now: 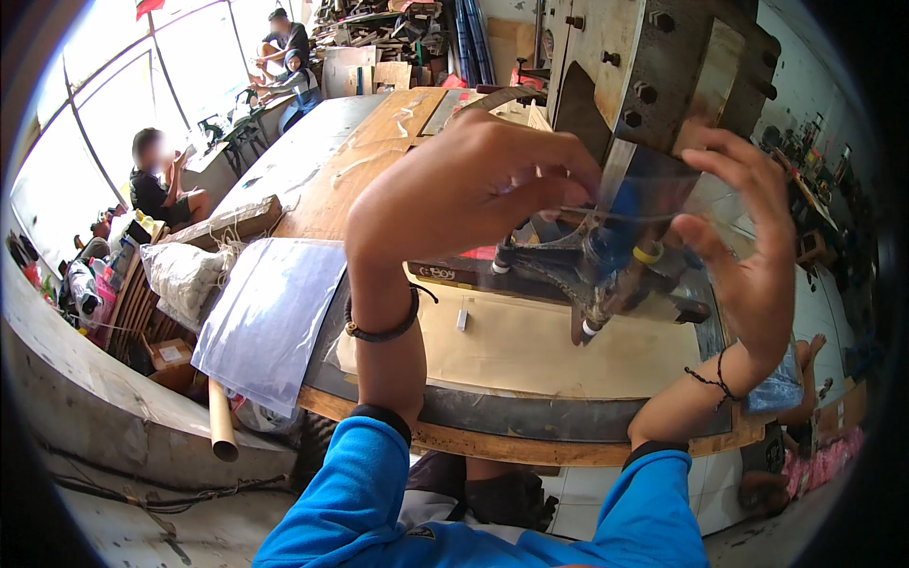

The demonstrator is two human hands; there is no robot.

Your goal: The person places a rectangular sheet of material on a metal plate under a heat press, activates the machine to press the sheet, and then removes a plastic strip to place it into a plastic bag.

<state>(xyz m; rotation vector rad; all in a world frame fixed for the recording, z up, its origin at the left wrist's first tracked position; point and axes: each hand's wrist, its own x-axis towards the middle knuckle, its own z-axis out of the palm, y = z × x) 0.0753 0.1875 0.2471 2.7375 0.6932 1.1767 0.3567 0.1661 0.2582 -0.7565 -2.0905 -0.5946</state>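
Note:
In front of a large bolted metal machine (pixel 653 80), both hands are raised over the worktable. A thin, see-through plastic sheet (pixel 649 197) spans the gap between them, its lower edge sagging in a curve. My left hand (pixel 473 185) has its fingers bent and closed at the sheet's left side. At the other side, my right hand (pixel 748 222) pinches the sheet between curled fingers and thumb. Behind and below the plastic stands a dark metal spider-shaped part (pixel 592 260) with white-tipped arms. Under it lies a tan board (pixel 530 346) with a small whitish piece (pixel 462 320) on it.
Clear plastic sheets (pixel 275 308) overhang the table's left edge, beside a cardboard tube (pixel 222 426) and a white bundle (pixel 185 270). The wooden tabletop (pixel 346 175) runs to the back. Several people sit at the far left. A blue plastic packet (pixel 776 383) is at right.

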